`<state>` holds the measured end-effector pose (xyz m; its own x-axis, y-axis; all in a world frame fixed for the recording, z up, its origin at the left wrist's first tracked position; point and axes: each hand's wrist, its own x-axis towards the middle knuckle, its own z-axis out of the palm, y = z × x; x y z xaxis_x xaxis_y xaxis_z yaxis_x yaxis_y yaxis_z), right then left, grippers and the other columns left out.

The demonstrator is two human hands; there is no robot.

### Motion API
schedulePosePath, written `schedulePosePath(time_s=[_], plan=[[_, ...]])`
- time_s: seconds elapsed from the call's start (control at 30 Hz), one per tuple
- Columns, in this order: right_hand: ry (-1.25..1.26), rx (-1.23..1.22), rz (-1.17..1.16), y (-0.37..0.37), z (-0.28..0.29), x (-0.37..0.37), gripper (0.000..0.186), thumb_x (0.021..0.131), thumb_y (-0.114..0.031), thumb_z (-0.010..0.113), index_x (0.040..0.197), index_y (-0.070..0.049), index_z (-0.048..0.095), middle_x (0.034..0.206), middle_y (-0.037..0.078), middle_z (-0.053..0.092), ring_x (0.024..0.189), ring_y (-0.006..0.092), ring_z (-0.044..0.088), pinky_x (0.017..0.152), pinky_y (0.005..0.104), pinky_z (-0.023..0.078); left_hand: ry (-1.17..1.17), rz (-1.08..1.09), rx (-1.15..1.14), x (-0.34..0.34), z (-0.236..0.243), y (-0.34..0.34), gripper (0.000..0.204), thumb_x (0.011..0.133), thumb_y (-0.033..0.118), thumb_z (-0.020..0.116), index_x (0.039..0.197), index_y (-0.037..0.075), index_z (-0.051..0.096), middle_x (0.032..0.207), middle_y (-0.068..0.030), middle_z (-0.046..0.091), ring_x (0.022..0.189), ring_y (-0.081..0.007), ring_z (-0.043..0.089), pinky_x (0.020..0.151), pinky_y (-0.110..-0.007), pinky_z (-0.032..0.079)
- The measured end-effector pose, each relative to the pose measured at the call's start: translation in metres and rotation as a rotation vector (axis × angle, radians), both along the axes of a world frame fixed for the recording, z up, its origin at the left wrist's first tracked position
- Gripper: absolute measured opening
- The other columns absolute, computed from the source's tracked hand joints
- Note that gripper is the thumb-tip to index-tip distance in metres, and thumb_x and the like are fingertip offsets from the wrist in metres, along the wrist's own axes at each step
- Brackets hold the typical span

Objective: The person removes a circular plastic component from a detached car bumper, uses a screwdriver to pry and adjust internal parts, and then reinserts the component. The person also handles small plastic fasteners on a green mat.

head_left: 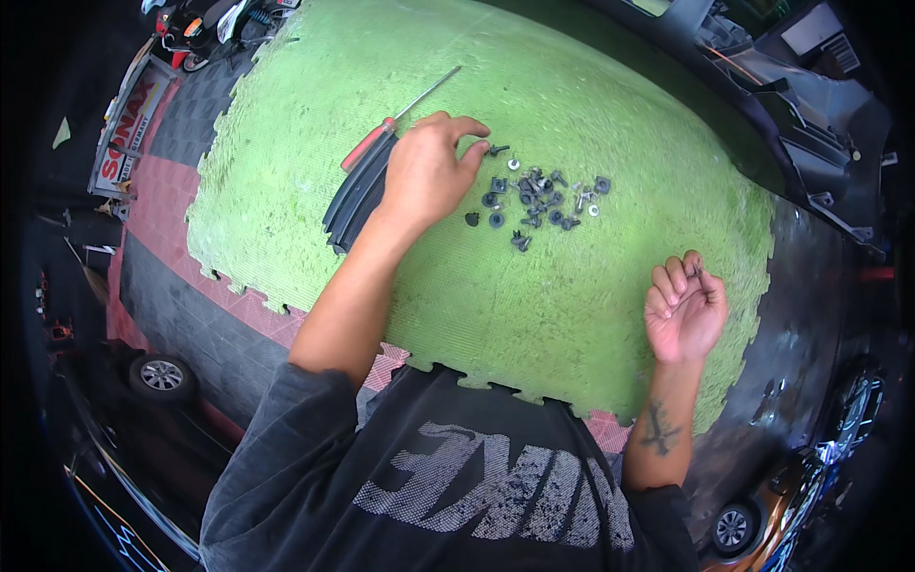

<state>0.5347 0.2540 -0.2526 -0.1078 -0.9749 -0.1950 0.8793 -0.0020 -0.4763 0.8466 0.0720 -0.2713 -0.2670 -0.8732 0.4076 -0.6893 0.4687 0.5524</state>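
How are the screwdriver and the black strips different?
The screwdriver has a red handle and a shiny metal shaft, but the strips are black. The screwdriver is straight, while the strips bend in a gentle curve, though this camera bends straight edges too. There is one screwdriver, but several strips bunched side by side. Both are long and near the left hand.

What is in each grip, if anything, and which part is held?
I can't tell. The left grip is close to a small dark fastener, but no hold clearly shows. The right grip is curled and could hide something small.
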Motion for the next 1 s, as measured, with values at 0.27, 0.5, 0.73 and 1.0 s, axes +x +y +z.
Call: schedulePosePath(time_s=[0.27, 0.5, 0.73, 1.0], plan=[[-0.04, 0.006, -0.053, 0.027, -0.013, 0.003, 0.021, 0.104, -0.024, 0.042, 0.09, -0.01, 0.044, 0.071, 0.004, 0.042, 0.06, 0.0134, 0.037, 0.047, 0.0277, 0.033, 0.812, -0.022, 0.639, 0.018, 0.016, 0.028, 0.016, 0.098, 0.018, 0.07, 0.108, 0.005, 0.073, 0.072, 0.0067, 0.054, 0.061, -0.0031, 0.043, 0.054, -0.022, 0.033], [0.466, 0.184, -0.092, 0.05, 0.001, 0.057, 0.021, 0.11, -0.024, 0.048, 0.094, -0.01, 0.052, 0.071, -0.001, 0.043, 0.058, 0.0097, 0.038, 0.05, 0.0246, 0.034, 1.341, -0.202, 1.3, 0.018, 0.003, 0.125, 0.021, 0.104, 0.024, 0.059, 0.114, 0.005, 0.062, 0.089, -0.0018, 0.063, 0.081, -0.0117, 0.061, 0.071, -0.027, 0.049], [1.828, -0.254, 0.18, 0.053, 0.032, 0.113, 0.023, 0.084, -0.014, 0.083, 0.102, -0.008, 0.07, 0.081, 0.007, 0.062, 0.063, 0.0196, 0.057, 0.055, 0.0318, 0.044, 1.417, -0.364, 1.717, -0.015, -0.003, 0.179, 0.045, 0.112, 0.039, 0.041, 0.126, 0.001, 0.06, 0.103, -0.0082, 0.066, 0.098, -0.0191, 0.064, 0.082, -0.032, 0.051], [1.681, 0.094, 0.204, 0.065, 0.048, 0.118, 0.029, 0.084, -0.004, 0.078, 0.112, -0.005, 0.07, 0.089, 0.005, 0.06, 0.07, 0.0142, 0.056, 0.063, 0.0293, 0.049, 1.379, -0.393, 1.779, -0.005, -0.022, 0.171, 0.038, 0.11, 0.038, 0.043, 0.113, 0.005, 0.06, 0.094, -0.0038, 0.06, 0.078, -0.0123, 0.051, 0.066, -0.026, 0.041]])
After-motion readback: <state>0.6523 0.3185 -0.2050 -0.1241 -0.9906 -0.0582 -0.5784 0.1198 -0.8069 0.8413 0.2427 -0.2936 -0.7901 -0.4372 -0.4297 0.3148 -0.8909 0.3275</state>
